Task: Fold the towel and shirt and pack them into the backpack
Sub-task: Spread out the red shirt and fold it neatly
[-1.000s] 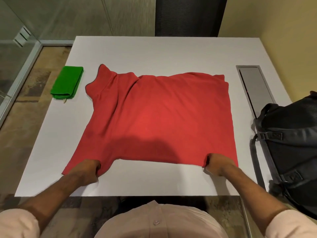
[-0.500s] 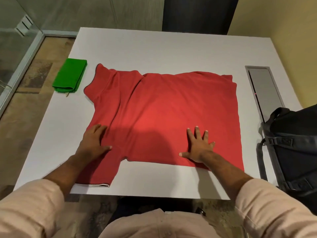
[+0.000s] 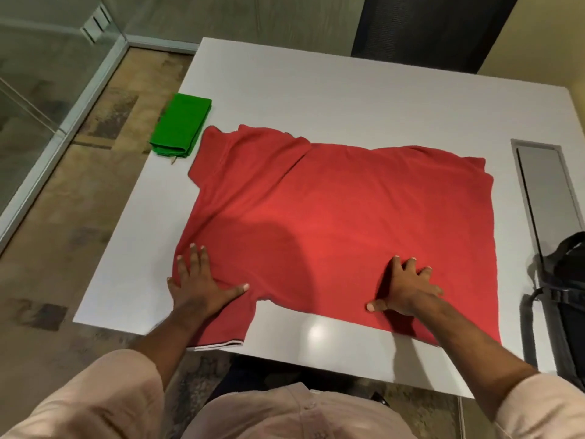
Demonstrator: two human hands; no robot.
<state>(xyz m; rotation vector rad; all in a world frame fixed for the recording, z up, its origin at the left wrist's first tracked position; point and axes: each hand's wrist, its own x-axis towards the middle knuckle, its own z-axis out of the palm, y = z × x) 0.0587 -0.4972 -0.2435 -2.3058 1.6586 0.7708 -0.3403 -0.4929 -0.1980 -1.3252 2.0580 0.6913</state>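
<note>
We see the red cotton shirt (image 3: pixel 342 229) spread flat across the white rectangular table (image 3: pixel 348 96), one sleeve reaching the near edge. The left hand (image 3: pixel 198 285) and right hand (image 3: pixel 406 289) press it, fingers straight and splayed. The folded green towel (image 3: pixel 180 125) lies at the left edge; the black backpack (image 3: pixel 566 299) sits at the right edge.

you'll find no text, label, brand or number to read here. the shirt (image 3: pixel 348 223), towel (image 3: pixel 179 125) and backpack (image 3: pixel 566 280) show you no legible marks.
</note>
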